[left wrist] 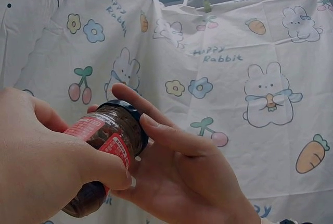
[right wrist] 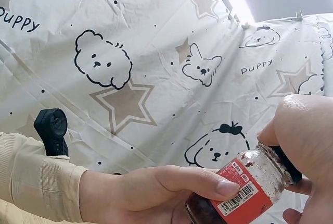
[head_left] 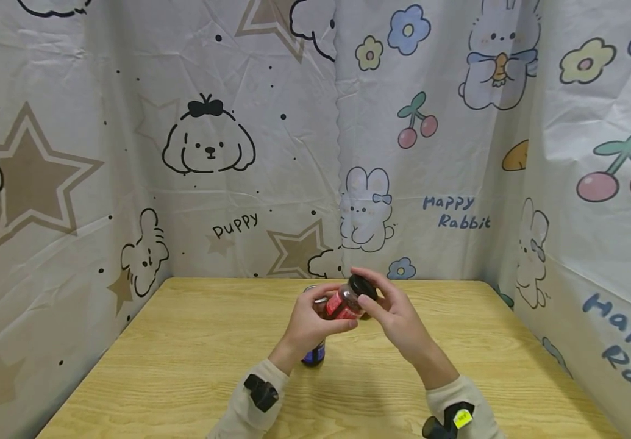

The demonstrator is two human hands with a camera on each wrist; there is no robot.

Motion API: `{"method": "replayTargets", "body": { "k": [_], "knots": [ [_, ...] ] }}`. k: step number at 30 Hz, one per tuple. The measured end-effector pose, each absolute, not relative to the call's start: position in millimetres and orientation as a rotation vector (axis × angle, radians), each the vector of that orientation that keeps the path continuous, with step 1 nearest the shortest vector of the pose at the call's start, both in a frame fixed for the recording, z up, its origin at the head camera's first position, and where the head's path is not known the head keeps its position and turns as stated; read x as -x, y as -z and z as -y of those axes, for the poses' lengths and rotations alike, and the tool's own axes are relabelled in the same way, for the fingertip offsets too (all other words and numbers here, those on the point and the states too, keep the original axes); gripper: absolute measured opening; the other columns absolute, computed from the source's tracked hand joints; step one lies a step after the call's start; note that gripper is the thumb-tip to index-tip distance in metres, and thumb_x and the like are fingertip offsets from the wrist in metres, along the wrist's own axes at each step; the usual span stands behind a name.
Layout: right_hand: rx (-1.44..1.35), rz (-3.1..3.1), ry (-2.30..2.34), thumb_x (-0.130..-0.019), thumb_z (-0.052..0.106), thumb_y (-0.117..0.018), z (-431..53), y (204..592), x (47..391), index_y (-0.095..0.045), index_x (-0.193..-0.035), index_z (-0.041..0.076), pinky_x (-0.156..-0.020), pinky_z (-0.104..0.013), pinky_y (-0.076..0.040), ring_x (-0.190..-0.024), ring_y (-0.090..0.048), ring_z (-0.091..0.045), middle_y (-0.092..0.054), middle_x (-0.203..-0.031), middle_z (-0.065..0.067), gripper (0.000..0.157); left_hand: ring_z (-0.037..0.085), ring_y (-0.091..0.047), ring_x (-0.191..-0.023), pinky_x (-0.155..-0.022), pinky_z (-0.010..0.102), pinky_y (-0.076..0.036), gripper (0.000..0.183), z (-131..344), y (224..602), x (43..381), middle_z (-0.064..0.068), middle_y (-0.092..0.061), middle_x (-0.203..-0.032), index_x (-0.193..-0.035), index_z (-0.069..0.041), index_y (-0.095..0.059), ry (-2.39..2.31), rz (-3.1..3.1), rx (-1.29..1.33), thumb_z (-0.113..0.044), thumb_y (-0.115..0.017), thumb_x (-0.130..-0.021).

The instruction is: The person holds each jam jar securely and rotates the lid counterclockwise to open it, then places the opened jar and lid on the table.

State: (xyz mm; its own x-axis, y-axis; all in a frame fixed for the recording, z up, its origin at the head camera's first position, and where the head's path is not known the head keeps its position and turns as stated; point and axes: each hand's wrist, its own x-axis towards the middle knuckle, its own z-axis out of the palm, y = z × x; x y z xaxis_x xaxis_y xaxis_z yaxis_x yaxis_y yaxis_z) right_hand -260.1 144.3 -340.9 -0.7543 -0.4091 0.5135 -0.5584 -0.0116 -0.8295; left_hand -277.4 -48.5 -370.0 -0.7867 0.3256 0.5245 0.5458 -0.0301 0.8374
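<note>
Both hands are on a glass jar [head_left: 341, 306] with a red label and a black lid [head_left: 363, 286], raised over the table and tilted with its lid up to the right. My left hand [head_left: 305, 321] grips the jar's body, thumb across the label. My right hand [head_left: 401, 317] holds the black lid between thumb and fingers. In the right wrist view a barcode shows on the red label [right wrist: 240, 195], and dark residue clings inside the glass. Dark contents lie towards the jar's bottom in the left wrist view.
A second jar with a blue-purple label [head_left: 314, 353] stands on the wooden table [head_left: 211, 353], partly hidden behind the left hand. Part of a dark object [head_left: 366, 316] shows behind the held jar. Printed curtains [head_left: 227, 201] enclose the table at the back and sides.
</note>
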Motion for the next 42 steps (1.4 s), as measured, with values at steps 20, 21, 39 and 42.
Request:
{"method": "replayTargets", "body": {
  "k": [20,21,39,42],
  "knots": [
    [-1.002,2.054,-1.849,-0.098,0.016,-0.048,-147.9,341.6,262.6,-0.044,-0.137,0.013,-0.098,-0.049,-0.034,-0.131,-0.031,-0.021,-0.036,-0.142,-0.004,0.040,0.021,-0.064,-0.079,-0.067,0.034,-0.054,0.058,47.1,369.2,276.8,0.009,-0.060,-0.102,-0.122,-0.007,-0.057,1.898,2.056,0.914,-0.010,-0.082,-0.070],
    [-1.002,2.047,-1.852,-0.098,0.016,-0.048,-147.7,341.6,262.6,-0.045,-0.137,0.012,-0.099,-0.051,-0.031,-0.132,-0.029,-0.020,-0.035,-0.143,-0.003,0.039,0.021,-0.064,-0.079,-0.067,0.034,-0.054,0.058,47.0,369.0,276.7,0.009,-0.061,-0.102,-0.122,-0.007,-0.057,1.899,2.055,0.913,-0.010,-0.082,-0.070],
    [-0.897,1.856,-2.096,-0.096,0.015,-0.052,-148.6,339.9,262.8,-0.042,-0.134,0.006,-0.093,-0.033,-0.043,-0.118,-0.044,-0.034,-0.043,-0.128,-0.022,0.041,0.025,-0.064,-0.080,-0.068,0.036,-0.054,0.058,45.9,368.1,276.1,0.011,-0.060,-0.103,-0.121,-0.005,-0.056,1.948,2.060,0.887,-0.008,-0.082,-0.070],
    [-0.914,1.807,-2.134,-0.096,0.012,-0.051,-148.6,339.9,263.7,-0.040,-0.134,0.004,-0.093,-0.034,-0.043,-0.121,-0.042,-0.033,-0.038,-0.132,-0.020,0.040,0.023,-0.064,-0.080,-0.068,0.036,-0.054,0.058,45.8,367.7,275.9,0.010,-0.060,-0.102,-0.121,-0.006,-0.057,1.945,2.061,0.875,-0.008,-0.082,-0.069]
  ]
}}
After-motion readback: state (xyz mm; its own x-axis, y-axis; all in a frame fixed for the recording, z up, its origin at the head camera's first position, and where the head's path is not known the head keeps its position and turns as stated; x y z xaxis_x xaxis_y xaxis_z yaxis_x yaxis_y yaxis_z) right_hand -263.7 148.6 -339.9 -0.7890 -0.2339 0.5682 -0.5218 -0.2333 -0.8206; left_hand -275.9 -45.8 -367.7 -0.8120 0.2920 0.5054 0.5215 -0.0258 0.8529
